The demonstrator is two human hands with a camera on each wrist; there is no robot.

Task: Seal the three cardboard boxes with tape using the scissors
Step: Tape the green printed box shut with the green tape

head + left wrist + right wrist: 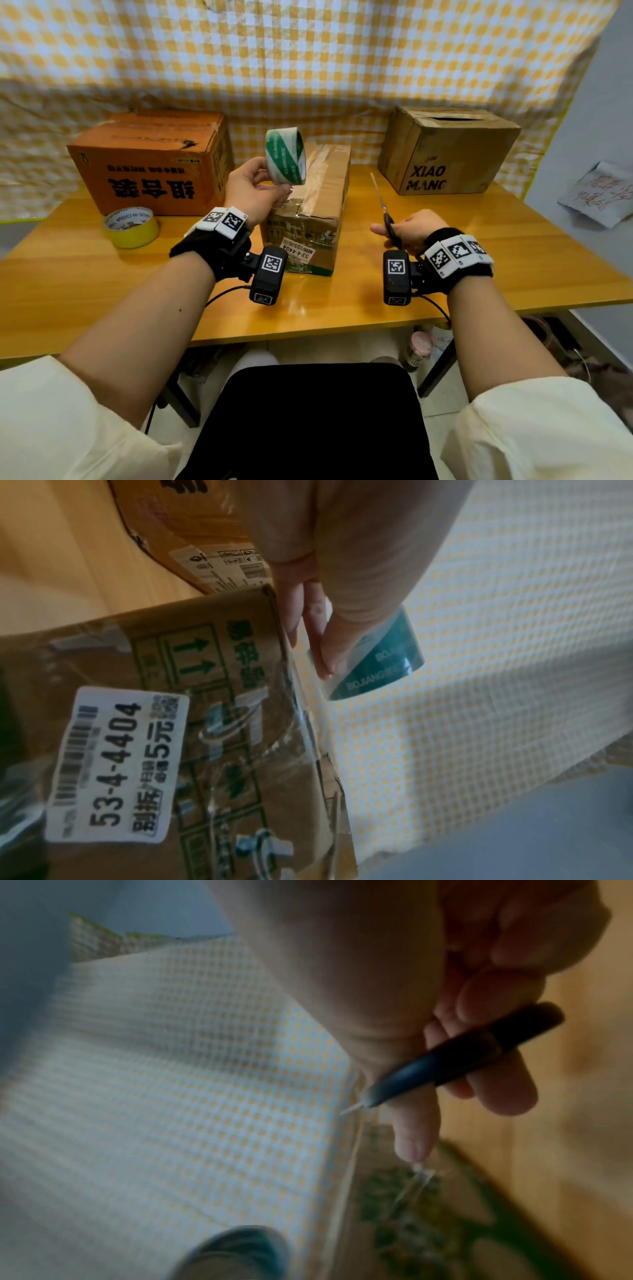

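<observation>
My left hand (255,186) holds a green-and-white tape roll (286,156) upright above the near end of the small brown box (315,205) in the middle of the table. The left wrist view shows fingers (322,642) against the roll (377,666) beside that box's labelled face (205,723). Clear tape lies along the box top. My right hand (407,231) grips black-handled scissors (385,209), blades pointing up and away, to the right of the box. In the blurred right wrist view the black handle (462,1056) sits across the fingers. An orange box (154,161) stands back left, a brown box (448,150) back right.
A yellow tape roll (132,228) lies flat on the wooden table (342,301) in front of the orange box. A checked cloth (308,51) hangs behind. The back-right box has a gap in its top flaps. A paper sheet (599,192) hangs on the right wall.
</observation>
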